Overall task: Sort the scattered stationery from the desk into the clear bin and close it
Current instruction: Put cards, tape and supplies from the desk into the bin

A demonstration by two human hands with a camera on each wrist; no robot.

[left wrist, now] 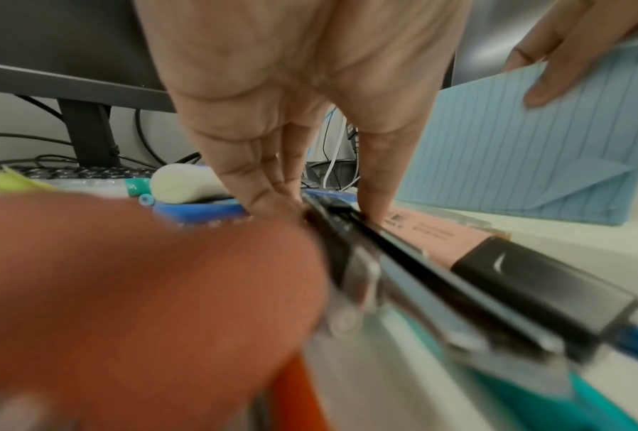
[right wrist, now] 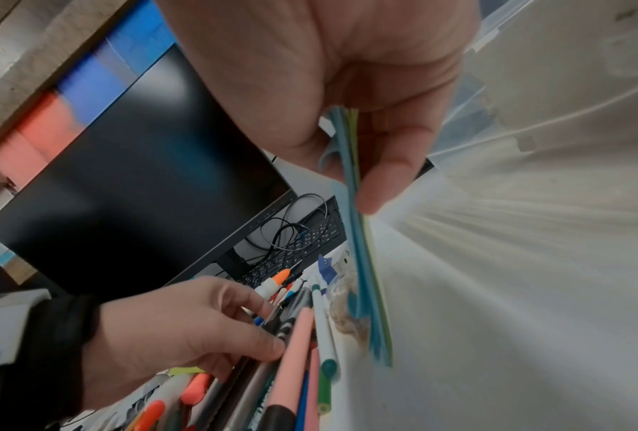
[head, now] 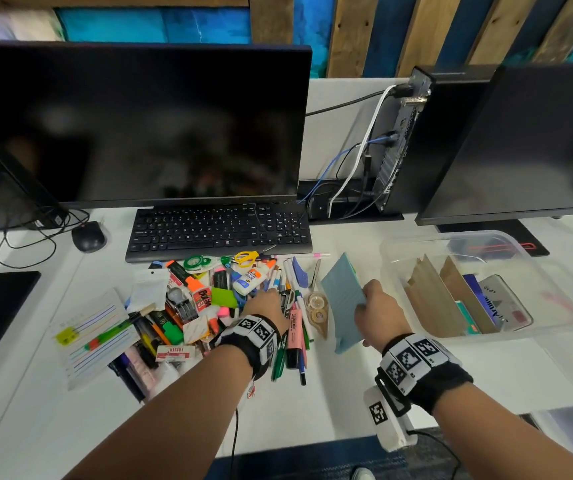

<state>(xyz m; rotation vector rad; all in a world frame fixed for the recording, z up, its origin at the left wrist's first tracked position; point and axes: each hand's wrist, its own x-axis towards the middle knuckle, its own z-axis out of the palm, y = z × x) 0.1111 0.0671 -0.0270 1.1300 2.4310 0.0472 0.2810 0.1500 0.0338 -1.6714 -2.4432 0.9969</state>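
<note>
Yellow sheet [right wrist: 355,128] behind blue pad [head: 344,303], right wrist view only

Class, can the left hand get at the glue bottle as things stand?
Probably yes. The left hand rests on the pens just below the glue bottle, which lies on top of the pile with nothing over it; the right hand holds paper off to the side.

lidless clear bin [head: 399,252] at desk's right, cardboard-divided; blue lined pad [head: 344,299] tilted between it and heaped stationery [head: 209,306]
</note>
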